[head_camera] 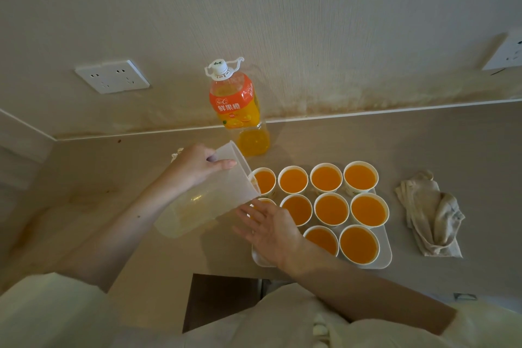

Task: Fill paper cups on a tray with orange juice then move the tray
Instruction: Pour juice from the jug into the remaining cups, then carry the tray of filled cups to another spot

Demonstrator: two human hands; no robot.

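A white tray (387, 258) on the beige counter carries several paper cups (360, 178) filled with orange juice. My left hand (199, 164) grips a clear plastic jug (209, 196), tipped steeply so its spout rests over the far-left cup (265, 180); the jug looks almost drained. My right hand (268, 227) hovers with fingers spread just under the jug's rim, above the tray's left side, hiding one cup (265, 201) there almost fully.
An orange juice bottle (236, 106), capped and partly full, stands by the wall behind the tray. A crumpled beige cloth (430, 213) lies right of the tray. Wall sockets (112, 76) sit at left and far right. The counter's front edge runs below the tray.
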